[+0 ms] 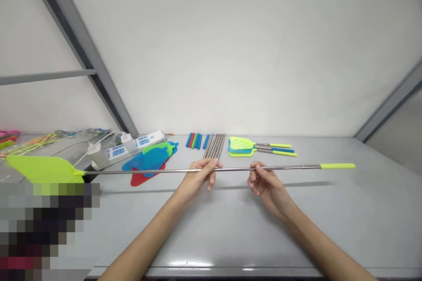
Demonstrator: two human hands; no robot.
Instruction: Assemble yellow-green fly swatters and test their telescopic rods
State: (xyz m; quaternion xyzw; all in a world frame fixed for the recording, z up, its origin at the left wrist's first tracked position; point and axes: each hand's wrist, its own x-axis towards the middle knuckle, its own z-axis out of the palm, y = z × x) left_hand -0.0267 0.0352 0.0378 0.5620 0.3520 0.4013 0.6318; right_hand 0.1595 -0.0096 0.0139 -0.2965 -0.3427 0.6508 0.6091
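Note:
A fly swatter [237, 169] with a long, extended metal rod lies across both my hands, held above the table. Its yellow-green paddle [46, 167] reaches out to the far left, and its yellow-green grip [338, 166] points right. My left hand [201, 174] pinches the rod near its middle, thumb on top. Further right, my right hand [265, 184] is closed on the same rod between thumb and fingers. Behind my left hand lie several bare metal rods [216, 145], their near ends partly covered by it.
Three folded swatters [242, 145] lie at the back right of the rods. Several coloured handle sleeves [194, 140] sit left of them. Blue, green and red paddles [153, 159] are piled near a white power strip [132, 148]. A blurred patch covers the lower left. A wall stands behind the grey table [231, 237].

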